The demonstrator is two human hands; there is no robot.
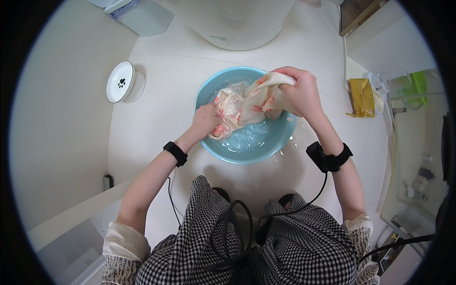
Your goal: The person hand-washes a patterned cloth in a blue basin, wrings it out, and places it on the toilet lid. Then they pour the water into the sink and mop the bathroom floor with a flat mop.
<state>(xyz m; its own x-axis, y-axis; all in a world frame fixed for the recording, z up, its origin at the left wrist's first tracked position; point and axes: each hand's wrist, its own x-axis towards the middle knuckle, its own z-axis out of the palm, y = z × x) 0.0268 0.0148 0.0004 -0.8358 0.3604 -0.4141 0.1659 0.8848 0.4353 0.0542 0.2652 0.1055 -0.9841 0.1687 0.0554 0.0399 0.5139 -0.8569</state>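
Observation:
A blue plastic basin of water stands on the floor before me. In it lies a wet cream cloth with pink-red patterning, its left part bunched and twisted in the water. At the basin's left side my left hand grips the bunched part, fingertips hidden by the cloth. My right hand holds the cloth's other part raised over the basin's right rim, thumb and fingers closed on a fold. Both forearms wear black straps; the right one carries a small black device with a cable.
A white raised pet bowl with a paw print stands to the left. Beyond the basin is a large white rounded fixture. A yellow packet lies at right. Water drops wet the floor by the basin. Black cables hang over my lap.

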